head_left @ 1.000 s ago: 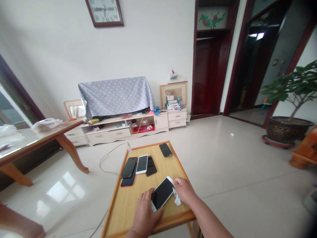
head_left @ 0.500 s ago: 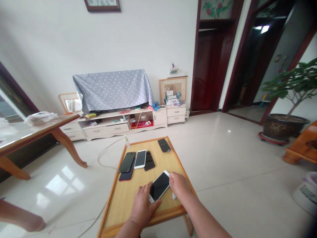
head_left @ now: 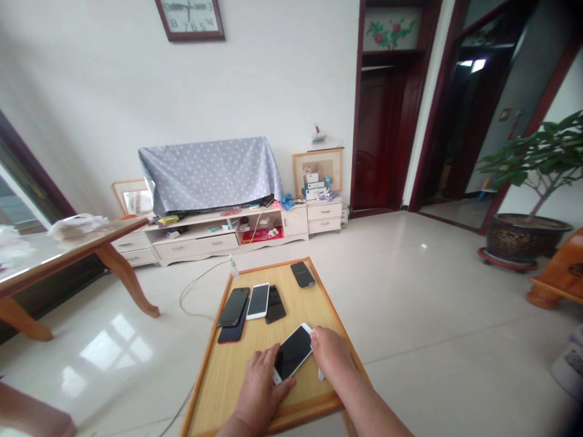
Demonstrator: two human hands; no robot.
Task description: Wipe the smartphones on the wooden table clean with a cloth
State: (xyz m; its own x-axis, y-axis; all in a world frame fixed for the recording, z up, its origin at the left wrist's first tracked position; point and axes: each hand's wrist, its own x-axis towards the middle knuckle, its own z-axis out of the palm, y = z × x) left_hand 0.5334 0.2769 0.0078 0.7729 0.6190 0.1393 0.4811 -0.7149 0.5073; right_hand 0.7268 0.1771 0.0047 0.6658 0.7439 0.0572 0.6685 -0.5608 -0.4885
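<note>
Light-walled room, small wooden table: two hands on a white phone

A pale tiled floor runs back to a white cabinet point(head_left: 200, 246) with a dotted blue-grey cover point(head_left: 212, 173) draped above it; a potted plant point(head_left: 537, 176) stands far right. The view has tipped up since half a second ago, so more of the wall clock point(head_left: 190, 17) shows.

On the near part of the wooden table point(head_left: 216, 379), the white phone point(head_left: 294, 351) lies slantwise between the hands, dark screen up. The left hand point(head_left: 262, 382) is clamped on its near left end, fingers along one edge and thumb at the other. The right hand point(head_left: 332, 355) is closed at the far right end, gripping a white cloth point(head_left: 321, 374). Only a small tip pokes out beneath that hand, where a larger fold hung a second ago. Both hands have kept their places on the phone.

The other phones have stayed put: a black phone point(head_left: 234, 307) overlapping a dark blue phone point(head_left: 232, 334) at left, a second white phone point(head_left: 258, 301) close against a dark phone point(head_left: 276, 305) in the middle, and a lone phone point(head_left: 303, 275) near the far right corner. A clear bottle point(head_left: 234, 267) stands at the far left corner.
</note>
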